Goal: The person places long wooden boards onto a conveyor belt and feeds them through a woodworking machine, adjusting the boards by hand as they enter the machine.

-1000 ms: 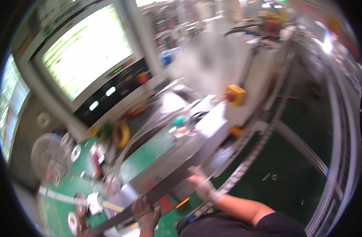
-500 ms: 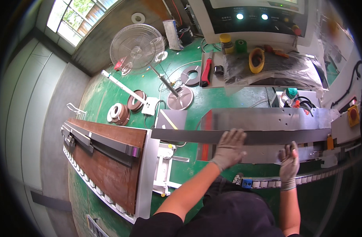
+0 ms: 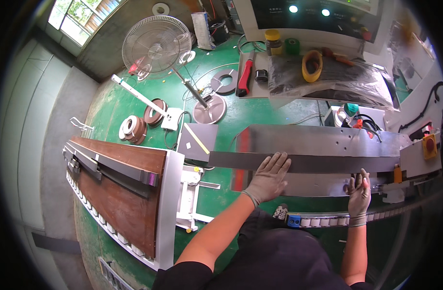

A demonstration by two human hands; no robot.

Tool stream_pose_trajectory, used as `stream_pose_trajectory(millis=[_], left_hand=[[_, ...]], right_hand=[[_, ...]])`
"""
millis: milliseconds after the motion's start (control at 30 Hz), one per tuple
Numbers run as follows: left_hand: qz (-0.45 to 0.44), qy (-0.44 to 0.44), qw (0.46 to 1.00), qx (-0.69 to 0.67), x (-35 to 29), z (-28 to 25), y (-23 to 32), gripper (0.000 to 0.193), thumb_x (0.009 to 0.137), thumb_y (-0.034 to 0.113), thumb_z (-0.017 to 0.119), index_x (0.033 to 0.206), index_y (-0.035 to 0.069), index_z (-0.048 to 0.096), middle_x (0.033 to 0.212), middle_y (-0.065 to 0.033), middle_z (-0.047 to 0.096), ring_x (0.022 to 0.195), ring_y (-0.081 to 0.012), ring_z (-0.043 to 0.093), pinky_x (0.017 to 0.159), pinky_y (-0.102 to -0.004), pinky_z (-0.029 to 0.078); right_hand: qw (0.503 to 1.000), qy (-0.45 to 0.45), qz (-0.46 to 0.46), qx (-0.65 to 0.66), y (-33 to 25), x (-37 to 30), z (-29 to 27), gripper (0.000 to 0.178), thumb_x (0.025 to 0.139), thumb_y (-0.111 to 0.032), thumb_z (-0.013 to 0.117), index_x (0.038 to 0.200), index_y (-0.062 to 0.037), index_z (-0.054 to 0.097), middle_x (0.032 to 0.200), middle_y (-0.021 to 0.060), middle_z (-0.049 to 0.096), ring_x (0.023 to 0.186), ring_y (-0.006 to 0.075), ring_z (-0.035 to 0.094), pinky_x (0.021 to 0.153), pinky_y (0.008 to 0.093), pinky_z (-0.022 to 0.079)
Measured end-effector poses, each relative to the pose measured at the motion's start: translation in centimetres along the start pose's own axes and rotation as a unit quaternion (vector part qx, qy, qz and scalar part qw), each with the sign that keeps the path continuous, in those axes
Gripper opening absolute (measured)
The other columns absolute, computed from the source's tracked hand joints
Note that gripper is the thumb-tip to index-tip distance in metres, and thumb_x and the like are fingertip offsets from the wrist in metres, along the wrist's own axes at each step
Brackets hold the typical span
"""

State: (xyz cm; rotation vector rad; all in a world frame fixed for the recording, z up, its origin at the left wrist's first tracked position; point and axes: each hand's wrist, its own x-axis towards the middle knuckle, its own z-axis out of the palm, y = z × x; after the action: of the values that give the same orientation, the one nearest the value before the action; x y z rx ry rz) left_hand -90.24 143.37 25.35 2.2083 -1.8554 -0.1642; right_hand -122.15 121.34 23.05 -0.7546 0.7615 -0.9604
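Note:
A long dark grey board strip (image 3: 318, 164) lies across the metal machine table (image 3: 299, 137), its left end jutting past the table's red-marked edge. My left hand (image 3: 270, 179), in a grey work glove, rests flat on the strip with the fingers stretched out. Nothing is gripped in it. Along the near edge of the table, my gloved right hand (image 3: 359, 195) is raised with its fingers pointing up and partly bent. I see nothing held in that hand. An orange piece (image 3: 397, 174) stands by the right end of the strip.
Dark strips (image 3: 129, 181) lie on a brown board (image 3: 120, 208) on a stand at left. Behind are a floor fan (image 3: 157, 47), edging rolls (image 3: 133, 129) and a shelf with a red-handled tool (image 3: 245, 77). A roller rail (image 3: 328, 221) runs in front; a control box (image 3: 428, 146) is right.
The strip has slid to the right along the table, so less of it juts past the left edge. My left hand stays on top of it. The whole view has shifted slightly.

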Motion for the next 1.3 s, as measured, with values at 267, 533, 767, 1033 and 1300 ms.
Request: stream_pose_trajectory(millis=[267,533,767,1033,1300], left_hand=[[-0.086,0.048,0.993,0.067,-4.3,-2.0,-7.6,0.062,0.091,0.03,0.065,0.149,0.011,0.052,0.16,-0.0131,0.044,0.15,-0.0357,0.037,0.124,-0.0515,0.026],[0.002,0.069,0.996,0.061,-1.6,-2.9,-8.6,0.086,0.081,0.068,0.07,0.143,0.009,0.059,0.158,-0.0219,0.043,0.148,-0.0453,0.035,0.122,-0.0558,0.027],[0.03,0.08,0.996,0.005,3.2,-2.0,-4.6,0.08,0.079,0.059,0.077,0.14,0.01,0.06,0.153,-0.013,0.052,0.144,-0.035,0.045,0.119,-0.0524,0.032],[-0.068,0.124,0.989,0.05,6.5,-1.2,-2.3,0.071,0.081,0.041,0.074,0.14,0.007,0.058,0.148,-0.015,0.054,0.141,-0.0377,0.046,0.119,-0.052,0.031],[-0.072,0.117,0.989,0.054,6.7,-0.8,-2.7,0.072,0.081,0.041,0.073,0.142,0.006,0.057,0.15,-0.0163,0.053,0.142,-0.0379,0.045,0.119,-0.052,0.03]], right_hand=[[0.998,-0.053,0.027,0.001,2.0,-2.9,5.1,0.056,0.101,-0.029,0.059,0.151,-0.0068,0.049,0.142,0.0093,0.058,0.119,0.0188,0.063,0.103,0.0365,0.049],[0.999,-0.043,0.021,0.006,1.7,-3.1,4.7,0.055,0.101,-0.029,0.059,0.152,-0.0108,0.048,0.149,0.0016,0.052,0.127,0.0214,0.062,0.111,0.0429,0.046],[0.998,-0.042,-0.013,0.054,1.1,-3.4,5.5,0.054,0.101,-0.019,0.059,0.148,0.0035,0.047,0.162,0.0061,0.034,0.139,0.0212,0.049,0.117,0.0437,0.044],[0.997,-0.033,-0.018,0.061,1.6,-2.9,5.2,0.054,0.097,-0.017,0.062,0.145,0.0036,0.05,0.154,0.0092,0.044,0.136,0.023,0.051,0.116,0.0452,0.046],[0.998,0.005,-0.02,0.059,3.4,-4.0,5.9,0.067,0.093,-0.029,0.07,0.148,0.0008,0.048,0.162,0.006,0.04,0.14,0.022,0.05,0.12,0.0405,0.039]])
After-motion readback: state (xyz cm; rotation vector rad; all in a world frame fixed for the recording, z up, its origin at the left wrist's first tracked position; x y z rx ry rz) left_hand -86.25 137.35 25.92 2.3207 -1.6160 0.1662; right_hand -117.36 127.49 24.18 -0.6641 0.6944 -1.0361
